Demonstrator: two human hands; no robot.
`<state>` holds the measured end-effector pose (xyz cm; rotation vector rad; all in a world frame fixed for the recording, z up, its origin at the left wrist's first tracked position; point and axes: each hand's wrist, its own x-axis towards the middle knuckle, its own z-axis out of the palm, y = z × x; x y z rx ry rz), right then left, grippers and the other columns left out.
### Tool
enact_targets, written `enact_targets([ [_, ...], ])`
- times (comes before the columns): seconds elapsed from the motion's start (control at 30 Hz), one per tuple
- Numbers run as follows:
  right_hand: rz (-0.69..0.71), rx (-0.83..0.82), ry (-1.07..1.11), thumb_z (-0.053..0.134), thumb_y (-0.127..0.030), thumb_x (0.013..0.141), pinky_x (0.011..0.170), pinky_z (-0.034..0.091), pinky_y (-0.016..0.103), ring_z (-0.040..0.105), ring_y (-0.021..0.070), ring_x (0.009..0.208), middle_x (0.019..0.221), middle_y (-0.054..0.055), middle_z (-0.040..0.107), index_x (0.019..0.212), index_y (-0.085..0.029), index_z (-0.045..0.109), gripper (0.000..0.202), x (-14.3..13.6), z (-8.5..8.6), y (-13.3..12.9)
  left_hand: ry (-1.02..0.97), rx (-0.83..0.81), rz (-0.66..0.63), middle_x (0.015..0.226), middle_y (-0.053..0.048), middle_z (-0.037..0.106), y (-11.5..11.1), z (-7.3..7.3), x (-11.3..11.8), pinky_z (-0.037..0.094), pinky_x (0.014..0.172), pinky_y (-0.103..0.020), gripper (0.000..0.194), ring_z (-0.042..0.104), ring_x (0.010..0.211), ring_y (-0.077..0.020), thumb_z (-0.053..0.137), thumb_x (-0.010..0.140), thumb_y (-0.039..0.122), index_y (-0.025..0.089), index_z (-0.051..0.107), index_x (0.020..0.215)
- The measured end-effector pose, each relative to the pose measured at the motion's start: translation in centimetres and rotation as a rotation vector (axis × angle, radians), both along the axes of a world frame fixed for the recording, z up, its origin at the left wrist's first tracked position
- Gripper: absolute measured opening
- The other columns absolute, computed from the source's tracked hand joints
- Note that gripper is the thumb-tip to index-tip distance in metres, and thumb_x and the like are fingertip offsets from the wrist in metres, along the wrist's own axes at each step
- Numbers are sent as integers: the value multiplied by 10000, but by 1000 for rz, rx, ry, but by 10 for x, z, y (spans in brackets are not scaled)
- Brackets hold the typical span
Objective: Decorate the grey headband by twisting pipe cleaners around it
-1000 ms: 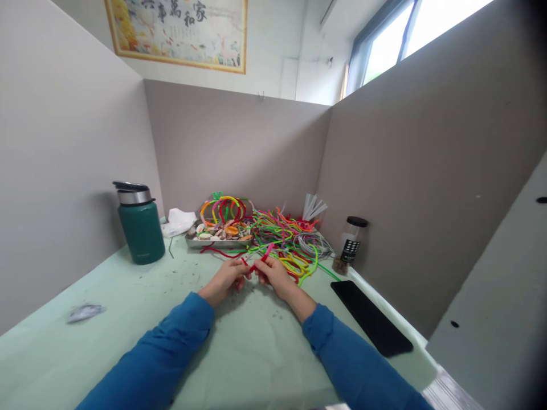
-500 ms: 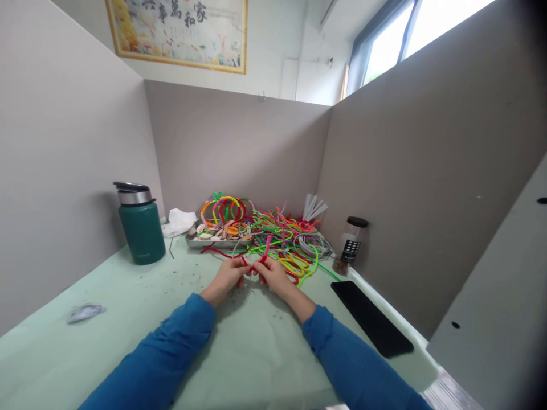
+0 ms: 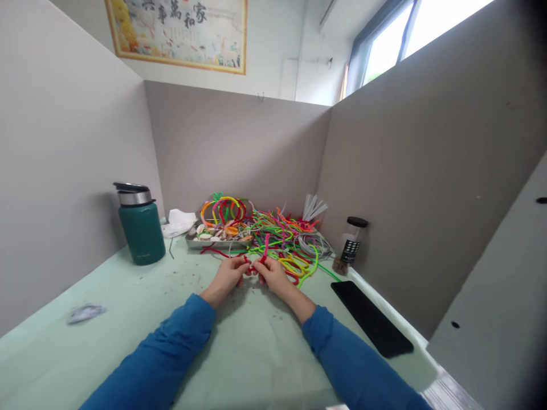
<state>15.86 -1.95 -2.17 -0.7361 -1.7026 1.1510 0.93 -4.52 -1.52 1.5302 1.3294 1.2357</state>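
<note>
My left hand (image 3: pixel 229 276) pinches one part of a thin red and pink fuzzy strip (image 3: pixel 265 248) low over the middle of the table. Close beside it, my right hand (image 3: pixel 272 273) grips the same strip, whose pink end sticks up above the fingers. The fingertips of both hands nearly touch, and the red part between them is mostly covered. Just behind my hands lies a tangled pile of colourful fuzzy strips (image 3: pixel 284 230). A metal tray (image 3: pixel 219 244) of shell-like pieces stands left of the pile, with coloured rings (image 3: pixel 229 199) at its back.
A green bottle (image 3: pixel 142 233) with its lid up stands at the left, near white tissue (image 3: pixel 182 220). A crumpled wrapper (image 3: pixel 86 313) lies at the front left. On the right are a black-lidded jar (image 3: pixel 352 245) and a black phone (image 3: pixel 371 318). Grey partitions (image 3: pixel 239 142) enclose the table.
The pink end of the strip has tilted slightly left and sits a little more upright. My fingers have shifted only slightly around the red part.
</note>
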Motion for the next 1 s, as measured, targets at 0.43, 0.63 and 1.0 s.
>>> enact_targets([
  [0.43, -25, 5, -13, 546, -383, 770, 374, 302, 193, 401, 69, 363, 490, -46, 511, 720, -164, 550, 224, -2, -8, 6, 105, 81, 161, 578, 30, 616, 1, -1, -1, 274, 324, -188, 473, 406, 283, -70, 609, 705, 356, 162, 427, 1095],
  [0.63, -10, -41, 29, 557, -380, 747, 366, 302, 196, 408, 64, 363, 550, -29, 548, 710, -158, 554, 225, -3, -5, 4, 162, 125, 185, 571, 33, 607, 0, 0, 0, 297, 394, -186, 223, 432, 348, -70, 591, 708, 312, 178, 508, 865],
  [1.0, -68, -145, 83, 590, -397, 710, 345, 287, 184, 415, 56, 364, 578, -22, 578, 714, -150, 556, 250, -1, -5, 6, 289, 175, 143, 633, -20, 636, -6, 6, 3, 337, 500, -218, 182, 533, 516, -131, 540, 736, 341, 175, 616, 730],
])
